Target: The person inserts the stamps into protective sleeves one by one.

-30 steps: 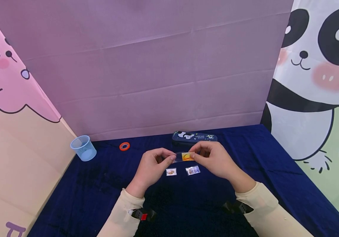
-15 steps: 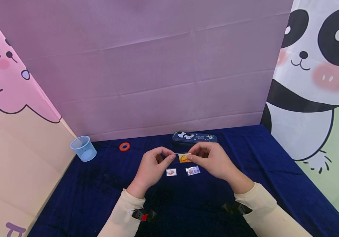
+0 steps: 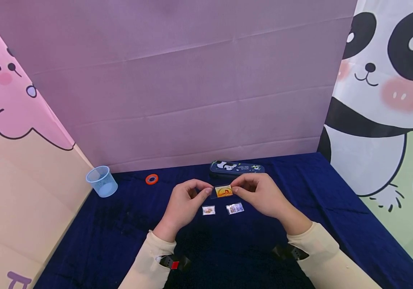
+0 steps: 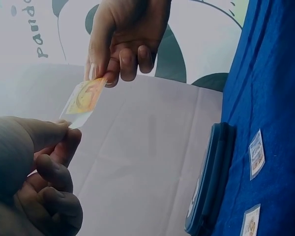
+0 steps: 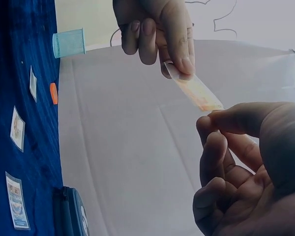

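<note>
A small yellow stamp [image 3: 223, 191] with a pale edge lies in a clear plastic sleeve [image 4: 79, 119], held up above the dark blue cloth. Thumb and forefinger of my left hand [image 3: 185, 202] pinch the bare clear end of the sleeve. At the opposite end, my right hand [image 3: 262, 196] pinches the right edge of the stamp, between thumb and forefinger. The other fingers of both hands are loosely curled. Below the hands, two sleeved stamps lie flat: a whitish one [image 3: 208, 210] and a bluish one [image 3: 235, 208]. A third sleeved piece [image 5: 33, 83] shows in the right wrist view.
Behind the right hand lies a dark blue panda pencil case [image 3: 237, 166]. An orange-red tape roll [image 3: 151, 179] is at the back left, with a light blue mesh cup [image 3: 102, 181] farther left. A plain mauve backdrop [image 3: 192, 80] closes off the back of the table.
The yellow stamp has shifted left toward my left fingers, so less bare clear sleeve shows between. My right fingertips now sit at its right edge, leaving more of the picture uncovered.
</note>
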Demonstrator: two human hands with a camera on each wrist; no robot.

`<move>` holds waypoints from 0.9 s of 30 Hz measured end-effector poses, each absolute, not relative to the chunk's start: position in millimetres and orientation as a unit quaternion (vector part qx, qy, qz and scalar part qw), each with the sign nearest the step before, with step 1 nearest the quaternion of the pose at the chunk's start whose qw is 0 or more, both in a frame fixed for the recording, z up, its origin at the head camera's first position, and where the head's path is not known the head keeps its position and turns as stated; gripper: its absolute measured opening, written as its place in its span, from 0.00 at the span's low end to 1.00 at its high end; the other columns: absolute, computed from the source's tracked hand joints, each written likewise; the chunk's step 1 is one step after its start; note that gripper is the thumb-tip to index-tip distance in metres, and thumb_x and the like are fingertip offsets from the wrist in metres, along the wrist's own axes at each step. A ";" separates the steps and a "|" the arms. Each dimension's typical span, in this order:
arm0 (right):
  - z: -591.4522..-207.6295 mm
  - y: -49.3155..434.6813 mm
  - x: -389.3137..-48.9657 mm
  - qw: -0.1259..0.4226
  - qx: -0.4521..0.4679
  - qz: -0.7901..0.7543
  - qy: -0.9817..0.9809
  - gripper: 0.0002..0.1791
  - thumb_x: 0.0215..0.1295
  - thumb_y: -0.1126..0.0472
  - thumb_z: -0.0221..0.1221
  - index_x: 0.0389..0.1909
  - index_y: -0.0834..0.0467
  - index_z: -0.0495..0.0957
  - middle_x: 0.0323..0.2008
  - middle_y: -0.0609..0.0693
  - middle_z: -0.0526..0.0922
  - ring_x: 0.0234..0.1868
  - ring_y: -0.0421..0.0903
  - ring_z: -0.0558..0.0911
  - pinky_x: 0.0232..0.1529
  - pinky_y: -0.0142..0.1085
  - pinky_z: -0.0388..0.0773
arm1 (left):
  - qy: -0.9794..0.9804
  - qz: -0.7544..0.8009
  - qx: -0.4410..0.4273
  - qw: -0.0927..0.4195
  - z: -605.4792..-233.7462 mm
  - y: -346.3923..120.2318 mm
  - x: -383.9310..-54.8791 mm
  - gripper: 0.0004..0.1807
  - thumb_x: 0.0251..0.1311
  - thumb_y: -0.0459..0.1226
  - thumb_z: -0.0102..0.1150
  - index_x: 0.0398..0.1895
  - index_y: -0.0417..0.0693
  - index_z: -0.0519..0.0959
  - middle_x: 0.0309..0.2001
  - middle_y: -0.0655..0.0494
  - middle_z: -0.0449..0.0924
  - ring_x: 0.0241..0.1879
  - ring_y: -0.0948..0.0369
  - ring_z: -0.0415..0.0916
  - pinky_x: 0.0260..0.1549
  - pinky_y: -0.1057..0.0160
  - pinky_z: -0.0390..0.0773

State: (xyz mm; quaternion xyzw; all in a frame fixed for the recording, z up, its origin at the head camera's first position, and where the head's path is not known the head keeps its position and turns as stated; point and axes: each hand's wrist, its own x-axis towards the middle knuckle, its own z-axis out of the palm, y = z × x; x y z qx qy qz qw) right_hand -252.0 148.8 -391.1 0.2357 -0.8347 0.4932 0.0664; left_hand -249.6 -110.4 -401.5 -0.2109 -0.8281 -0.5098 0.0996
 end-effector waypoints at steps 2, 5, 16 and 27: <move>-391.6 147.7 -251.9 0.063 0.239 0.490 -0.836 0.05 0.73 0.58 0.67 0.44 0.53 0.88 0.33 0.47 0.83 0.28 0.47 0.76 0.28 0.35 0.73 | -0.827 -0.512 -0.212 0.098 -401.1 -110.2 -249.0 0.05 0.72 0.44 0.66 0.44 0.59 0.89 0.36 0.63 0.83 0.23 0.58 0.69 0.21 0.64 0.68; -391.9 147.1 -251.4 0.059 0.243 0.487 -0.837 0.05 0.73 0.58 0.66 0.45 0.52 0.88 0.32 0.46 0.82 0.28 0.47 0.76 0.28 0.35 0.73 | -0.826 -0.513 -0.213 0.095 -400.8 -109.9 -248.7 0.05 0.72 0.44 0.65 0.44 0.58 0.89 0.35 0.63 0.83 0.23 0.58 0.69 0.21 0.65 0.68; -394.2 147.4 -251.3 0.039 0.254 0.479 -0.840 0.07 0.75 0.60 0.64 0.46 0.54 0.88 0.36 0.47 0.84 0.31 0.47 0.77 0.31 0.35 0.75 | -0.832 -0.505 -0.211 0.088 -400.2 -110.1 -248.8 0.04 0.72 0.43 0.66 0.44 0.59 0.89 0.34 0.63 0.83 0.22 0.58 0.69 0.21 0.65 0.68; -395.4 147.9 -252.5 0.029 0.255 0.479 -0.840 0.05 0.74 0.59 0.65 0.43 0.54 0.88 0.35 0.47 0.85 0.31 0.47 0.79 0.31 0.35 0.77 | -0.831 -0.505 -0.217 0.082 -398.8 -109.0 -246.7 0.04 0.72 0.42 0.66 0.44 0.59 0.89 0.35 0.63 0.83 0.22 0.58 0.68 0.21 0.65 0.68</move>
